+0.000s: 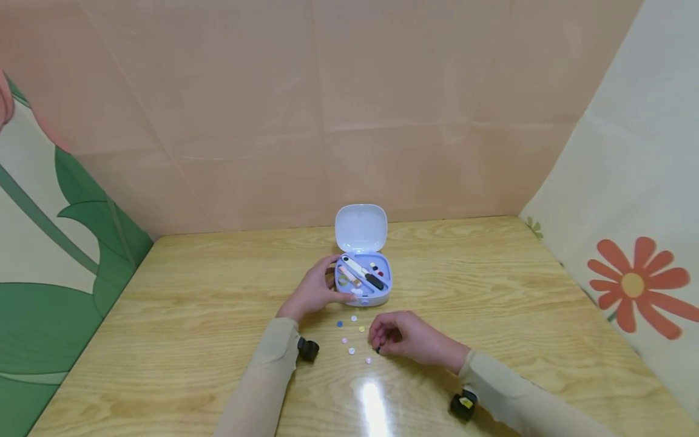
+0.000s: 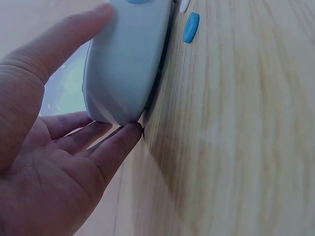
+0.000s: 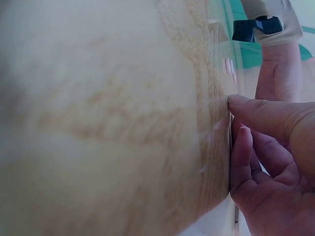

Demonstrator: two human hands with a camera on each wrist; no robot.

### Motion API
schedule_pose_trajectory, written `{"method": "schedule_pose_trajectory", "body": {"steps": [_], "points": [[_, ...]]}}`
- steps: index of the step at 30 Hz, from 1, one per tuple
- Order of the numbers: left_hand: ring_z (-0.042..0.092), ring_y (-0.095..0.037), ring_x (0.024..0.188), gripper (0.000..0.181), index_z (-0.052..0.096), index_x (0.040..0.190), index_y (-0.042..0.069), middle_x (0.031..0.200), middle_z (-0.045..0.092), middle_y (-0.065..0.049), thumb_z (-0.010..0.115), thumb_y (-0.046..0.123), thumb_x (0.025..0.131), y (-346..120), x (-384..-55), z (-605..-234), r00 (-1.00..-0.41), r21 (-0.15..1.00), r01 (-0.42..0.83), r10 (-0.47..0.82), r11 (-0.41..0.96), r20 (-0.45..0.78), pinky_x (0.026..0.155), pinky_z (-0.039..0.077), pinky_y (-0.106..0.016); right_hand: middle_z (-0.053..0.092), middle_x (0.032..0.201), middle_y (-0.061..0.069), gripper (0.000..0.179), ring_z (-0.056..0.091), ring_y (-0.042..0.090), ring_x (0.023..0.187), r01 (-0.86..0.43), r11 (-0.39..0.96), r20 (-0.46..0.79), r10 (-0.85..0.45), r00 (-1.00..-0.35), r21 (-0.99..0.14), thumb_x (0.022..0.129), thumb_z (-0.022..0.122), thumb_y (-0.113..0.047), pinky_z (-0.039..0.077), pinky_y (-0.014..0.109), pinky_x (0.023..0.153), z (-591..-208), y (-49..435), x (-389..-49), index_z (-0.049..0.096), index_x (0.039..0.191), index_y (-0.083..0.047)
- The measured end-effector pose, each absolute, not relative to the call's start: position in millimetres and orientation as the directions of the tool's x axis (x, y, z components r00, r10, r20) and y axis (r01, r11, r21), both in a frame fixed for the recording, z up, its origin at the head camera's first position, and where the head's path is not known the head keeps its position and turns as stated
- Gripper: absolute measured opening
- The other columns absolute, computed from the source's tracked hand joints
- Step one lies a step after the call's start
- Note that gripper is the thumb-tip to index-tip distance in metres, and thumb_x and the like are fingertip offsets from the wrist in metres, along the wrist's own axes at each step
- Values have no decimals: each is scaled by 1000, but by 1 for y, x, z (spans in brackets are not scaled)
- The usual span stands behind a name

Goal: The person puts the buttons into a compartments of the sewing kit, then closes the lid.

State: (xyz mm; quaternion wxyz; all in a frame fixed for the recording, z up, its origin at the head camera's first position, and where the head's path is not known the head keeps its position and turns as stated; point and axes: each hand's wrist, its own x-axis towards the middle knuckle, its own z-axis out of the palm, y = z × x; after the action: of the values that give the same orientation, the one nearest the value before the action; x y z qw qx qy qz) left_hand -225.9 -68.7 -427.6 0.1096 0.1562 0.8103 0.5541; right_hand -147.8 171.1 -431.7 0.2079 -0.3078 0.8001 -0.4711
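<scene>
A lidded sewing box (image 1: 377,299), pale blue-white, stands with its lid (image 1: 361,228) raised. My left hand (image 1: 317,290) grips the box's left side, thumb along the front; in the left wrist view the fingertips touch its lower corner. Inside lie a white tool with a black end (image 1: 374,281), a pinkish piece (image 1: 349,276) and several small round bits in the right compartment. My right hand (image 1: 409,337) is down at the tabletop, fingers curled, with a small dark button (image 1: 378,350) at the thumb tip; the fingers hide most of it.
Several loose buttons lie in front of the box, among them a blue button (image 1: 340,324), a yellow button (image 1: 361,329) and a pink button (image 1: 368,360). The wooden table (image 1: 218,303) meets a plain backdrop (image 1: 246,152) behind the box.
</scene>
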Motion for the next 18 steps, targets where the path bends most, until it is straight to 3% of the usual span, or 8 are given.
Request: {"method": "schedule_pose_trajectory", "body": {"steps": [18], "points": [[47, -21, 123, 91, 37, 143, 9, 136, 45, -4, 87, 10, 67, -68, -227, -428, -925, 939, 135, 380, 317, 5, 99, 45, -23, 64, 86, 0, 21, 60, 15, 80, -355, 387, -32, -713, -701, -851, 82, 71, 3, 56, 27, 71, -430, 173, -149, 65, 95, -11]]}}
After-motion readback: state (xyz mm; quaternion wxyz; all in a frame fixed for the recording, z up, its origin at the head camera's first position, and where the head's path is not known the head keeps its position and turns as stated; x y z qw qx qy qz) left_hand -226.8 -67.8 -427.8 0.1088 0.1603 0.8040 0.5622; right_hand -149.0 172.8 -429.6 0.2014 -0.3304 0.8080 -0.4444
